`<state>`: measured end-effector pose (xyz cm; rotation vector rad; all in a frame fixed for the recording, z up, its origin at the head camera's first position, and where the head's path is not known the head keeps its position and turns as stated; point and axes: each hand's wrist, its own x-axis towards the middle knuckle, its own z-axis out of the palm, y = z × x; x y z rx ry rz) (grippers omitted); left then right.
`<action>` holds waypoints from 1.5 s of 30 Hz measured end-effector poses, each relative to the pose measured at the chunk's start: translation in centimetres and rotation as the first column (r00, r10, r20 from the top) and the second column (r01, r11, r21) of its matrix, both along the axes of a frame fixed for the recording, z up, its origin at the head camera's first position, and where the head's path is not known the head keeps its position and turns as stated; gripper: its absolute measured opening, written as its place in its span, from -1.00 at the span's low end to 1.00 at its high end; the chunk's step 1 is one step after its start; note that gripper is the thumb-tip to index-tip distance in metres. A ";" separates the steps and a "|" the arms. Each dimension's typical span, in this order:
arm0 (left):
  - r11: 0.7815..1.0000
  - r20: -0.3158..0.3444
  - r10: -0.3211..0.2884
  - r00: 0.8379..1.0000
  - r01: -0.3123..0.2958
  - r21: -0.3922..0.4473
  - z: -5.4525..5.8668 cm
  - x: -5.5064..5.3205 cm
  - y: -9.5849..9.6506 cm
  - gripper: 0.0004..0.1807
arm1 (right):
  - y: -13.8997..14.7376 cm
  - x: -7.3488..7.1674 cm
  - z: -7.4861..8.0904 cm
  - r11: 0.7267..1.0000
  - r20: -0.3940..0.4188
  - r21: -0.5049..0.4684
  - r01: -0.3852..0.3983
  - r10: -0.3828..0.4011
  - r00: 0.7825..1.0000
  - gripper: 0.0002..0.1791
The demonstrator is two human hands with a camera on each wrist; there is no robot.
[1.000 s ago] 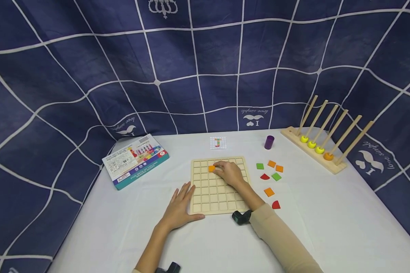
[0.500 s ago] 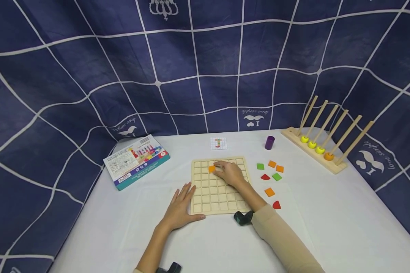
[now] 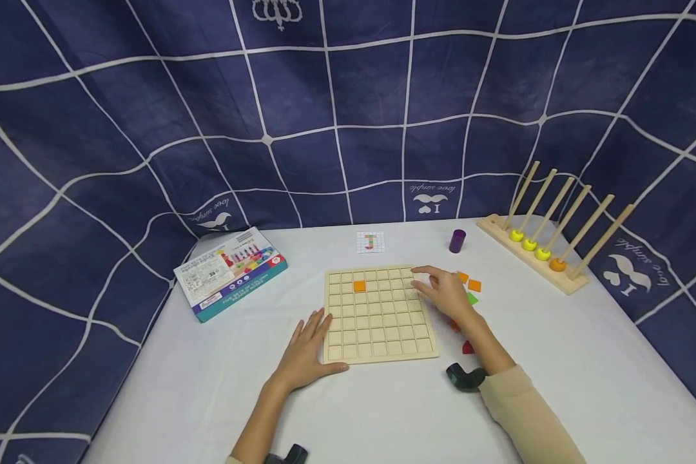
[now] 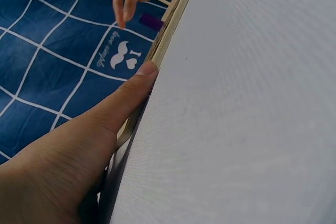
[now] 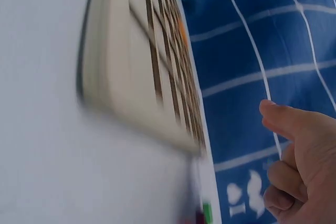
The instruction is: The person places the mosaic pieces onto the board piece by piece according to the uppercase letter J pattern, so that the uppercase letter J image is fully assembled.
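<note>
A wooden grid board (image 3: 377, 322) lies in the middle of the white table, with one orange square tile (image 3: 359, 286) in an upper-left cell. My left hand (image 3: 304, 354) rests at the board's lower left edge with fingers spread; in the left wrist view its thumb (image 4: 123, 98) lies along that edge. Holding nothing, my right hand (image 3: 451, 296) is at the board's right edge, thumb and index finger apart. Beside and partly behind it are loose orange tiles (image 3: 474, 285), a green tile (image 3: 472, 298) and a red piece (image 3: 468, 348).
Behind the board lies a small pattern card (image 3: 371, 242). A purple cup (image 3: 457, 241) stands at the back right, near a wooden peg rack (image 3: 542, 267) with yellow and orange beads. At the left is a printed box (image 3: 230, 274). A dark blue curtain (image 3: 365, 96) hangs behind the table.
My right hand has let go of the orange tile, which stays in its cell, and has moved right to the board's edge over the loose pieces. The left hand has stayed put.
</note>
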<state>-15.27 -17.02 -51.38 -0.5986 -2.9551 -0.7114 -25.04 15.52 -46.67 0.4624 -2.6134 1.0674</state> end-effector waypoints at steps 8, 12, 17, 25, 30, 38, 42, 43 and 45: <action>1.000 0.012 0.001 1.000 -0.001 -0.001 0.1 0.1 0.0 0.22 | 5.1 -0.7 -1.0 0.994 0.019 0.064 0.092 -0.093 0.995 -0.61; 1.000 0.019 0.006 1.000 -0.006 -0.008 0.1 0.1 0.1 0.23 | 6.2 -1.0 -1.7 0.990 0.094 0.086 0.111 -0.119 0.988 -0.58; 1.000 0.018 0.008 1.000 -0.008 -0.001 0.1 0.1 0.1 0.23 | 6.7 -1.1 -2.2 0.981 0.149 0.158 0.117 -0.141 0.979 -0.60; 1.000 0.012 0.008 1.000 -0.008 -0.010 0.0 -0.1 0.1 0.24 | 6.7 -1.2 -2.6 0.971 0.146 0.209 0.113 -0.145 0.979 -0.65; 1.000 0.011 0.007 1.000 -0.007 -0.008 -0.1 -0.1 0.1 0.24 | 6.6 -1.0 -2.5 0.972 0.118 0.193 0.134 -0.159 0.980 -0.65; 1.000 0.017 0.010 1.000 -0.010 -0.011 -0.1 -0.2 0.0 0.24 | 5.5 -0.1 -1.4 0.983 0.034 0.134 0.126 -0.132 0.991 -0.65; 1.000 0.014 0.008 1.000 -0.008 -0.011 -0.1 -0.2 0.0 0.23 | 4.4 0.5 -0.9 0.985 -0.026 0.121 0.122 -0.119 0.992 -0.66; 1.000 0.011 0.007 1.000 -0.007 -0.012 -0.1 -0.2 0.0 0.23 | 4.1 0.6 -0.8 0.985 -0.041 0.120 0.120 -0.116 0.992 -0.65; 1.000 0.010 0.006 1.000 -0.006 -0.013 -0.1 -0.2 0.0 0.23 | 3.4 0.8 -0.5 0.988 -0.059 0.109 0.112 -0.106 0.993 -0.64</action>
